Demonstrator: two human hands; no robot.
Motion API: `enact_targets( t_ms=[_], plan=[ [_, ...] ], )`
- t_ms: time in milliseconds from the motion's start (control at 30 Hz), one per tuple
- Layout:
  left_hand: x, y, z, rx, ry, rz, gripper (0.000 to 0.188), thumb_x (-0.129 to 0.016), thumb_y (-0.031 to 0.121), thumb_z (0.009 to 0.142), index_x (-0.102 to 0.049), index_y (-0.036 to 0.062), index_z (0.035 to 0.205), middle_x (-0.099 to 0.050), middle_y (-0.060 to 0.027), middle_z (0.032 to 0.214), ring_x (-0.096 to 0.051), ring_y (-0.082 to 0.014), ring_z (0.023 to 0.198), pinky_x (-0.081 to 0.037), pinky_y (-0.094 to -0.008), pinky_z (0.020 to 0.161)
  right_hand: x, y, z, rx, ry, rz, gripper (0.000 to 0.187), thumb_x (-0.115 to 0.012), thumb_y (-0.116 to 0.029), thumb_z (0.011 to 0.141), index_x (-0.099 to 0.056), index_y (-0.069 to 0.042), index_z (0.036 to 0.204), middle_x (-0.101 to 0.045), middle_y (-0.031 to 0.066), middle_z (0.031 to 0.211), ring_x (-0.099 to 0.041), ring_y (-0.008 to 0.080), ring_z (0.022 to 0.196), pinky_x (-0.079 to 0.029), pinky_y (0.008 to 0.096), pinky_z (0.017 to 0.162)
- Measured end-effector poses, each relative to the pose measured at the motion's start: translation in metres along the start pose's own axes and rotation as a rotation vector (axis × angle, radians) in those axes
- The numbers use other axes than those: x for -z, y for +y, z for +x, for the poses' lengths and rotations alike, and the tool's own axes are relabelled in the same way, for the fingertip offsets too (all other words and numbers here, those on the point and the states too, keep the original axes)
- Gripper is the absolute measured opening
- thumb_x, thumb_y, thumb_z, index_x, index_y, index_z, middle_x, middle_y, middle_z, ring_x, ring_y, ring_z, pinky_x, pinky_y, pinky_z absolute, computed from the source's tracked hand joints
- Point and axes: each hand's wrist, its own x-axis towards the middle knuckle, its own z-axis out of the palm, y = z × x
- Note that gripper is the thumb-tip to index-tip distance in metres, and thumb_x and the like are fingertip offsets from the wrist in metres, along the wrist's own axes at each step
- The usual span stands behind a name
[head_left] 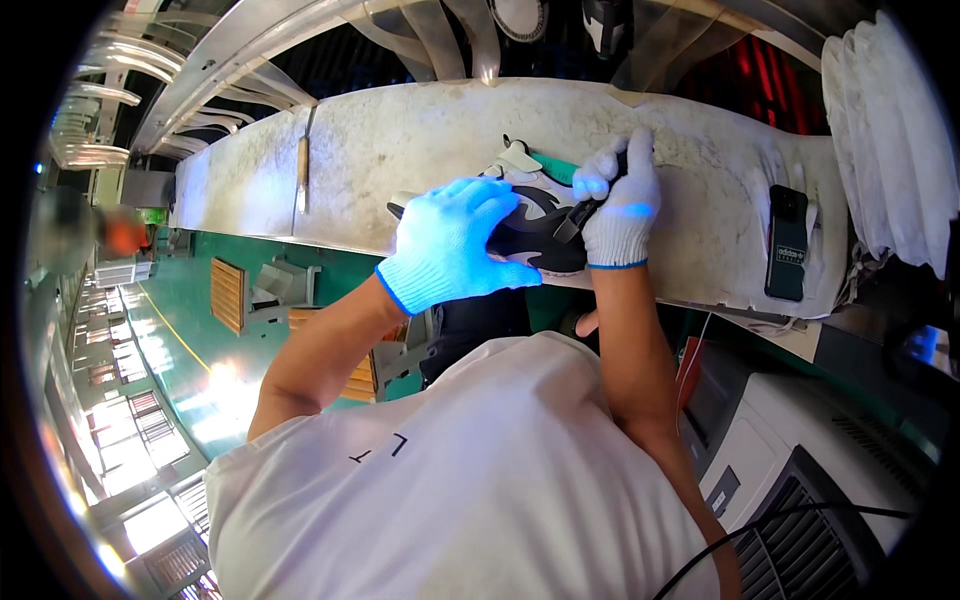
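A black, grey and white sports shoe with a green inner lining lies on the pale worktop before me. My left hand, in a knitted glove lit bright blue, grips one end of it, fingers across the upper and thumb along the near side. That end is mostly hidden under the palm. My right hand, also gloved, is closed around a dark slim piece with a flat end. The flat end meets the side of the shoe; the fist covers its middle, so its exact kind cannot be told.
A wooden-handled tool lies by a worktop seam at the left. At the right are a dark phone and hanging white gloves. Clear curved strips hang along the far edge, with more shoes beyond. A grey machine stands lower right.
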Motion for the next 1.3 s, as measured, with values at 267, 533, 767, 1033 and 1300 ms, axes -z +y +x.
enact_targets(
  t_ms=[267,533,767,1033,1300],
  plan=[
    [-0.009,-0.006,-0.001,-0.014,0.027,-0.041,0.077,-0.095,0.065,0.07,-0.082,0.0046,0.115,-0.08,-0.0112,0.104,-0.08,-0.035,0.096,-0.066,-0.045,0.082,0.024,-0.004,0.017,-0.148,-0.079,0.513,0.044,-0.054,-0.052,0.12,-0.06,-0.015,0.097,-0.046,-0.0032,0.073,-0.043,0.0138,0.057,-0.037,0.0327,0.056],
    [-0.007,-0.004,-0.006,0.016,0.011,-0.024,0.075,-0.101,0.058,0.064,-0.084,0.0055,0.115,-0.082,-0.0134,0.12,-0.082,-0.0344,0.106,-0.067,-0.044,0.087,-0.024,0.011,0.009,0.225,0.186,-0.359,0.035,-0.069,-0.032,0.112,-0.055,-0.009,0.09,-0.051,-0.0002,0.067,-0.045,0.0161,0.047,-0.039,0.0345,0.046],
    [-0.009,-0.001,-0.02,-0.042,0.236,-0.122,0.066,-0.101,0.049,0.066,-0.078,0.007,0.111,-0.078,-0.0138,0.115,-0.079,-0.0386,0.102,-0.064,-0.0478,0.085,-0.009,-0.034,0.024,0.218,-0.052,-1.202,0.033,-0.081,-0.031,0.103,-0.071,-0.006,0.084,-0.067,0.0039,0.071,-0.06,0.0155,0.053,-0.048,0.0352,0.052],
    [0.001,0.021,-0.07,0.067,0.229,-0.229,0.083,-0.102,0.047,0.07,-0.075,0.0061,0.136,-0.068,-0.0208,0.153,-0.068,-0.0425,0.138,-0.057,-0.0537,0.114,-0.02,-0.038,-0.049,0.082,-0.39,-1.349,0.043,-0.095,-0.022,0.088,-0.078,-0.001,0.122,-0.076,0.0028,0.09,-0.068,0.0118,0.073,-0.056,0.0291,0.066],
    [-0.001,0.019,-0.058,0.44,0.053,-0.351,0.147,-0.107,0.044,0.066,-0.022,-0.0059,0.176,-0.067,-0.0306,0.147,-0.073,-0.0464,0.129,-0.06,-0.0504,0.109,-0.002,-0.036,-0.082,0.301,-0.48,-1.257,0.047,-0.09,-0.01,0.092,-0.077,-0.003,0.136,-0.079,0.005,0.108,-0.07,0.009,0.081,-0.059,0.0276,0.073]
  ],
)
